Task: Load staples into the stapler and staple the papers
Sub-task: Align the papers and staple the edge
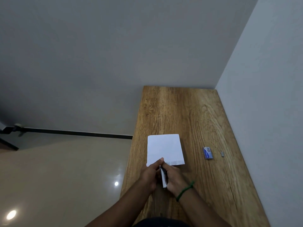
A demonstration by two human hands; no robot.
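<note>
A small stack of white papers [164, 149] lies on the wooden table [185, 112], its near edge under my fingers. Both hands close around a dark and silver stapler [163, 178] held lengthwise just in front of the papers. My left hand [150, 175] wraps its left side, thumb reaching onto the paper's near edge. My right hand [174, 178], with a green cord bracelet on the wrist, grips the stapler's right side. Whether the stapler is hinged apart or closed is hidden by my fingers. A blue staple box [207, 153] lies to the right, with a small strip of staples [222, 154] beyond it.
The table runs along a grey wall on the right and ends at the back wall. Its left edge drops to a glossy beige floor. A black rail and a stand sit by the far left wall.
</note>
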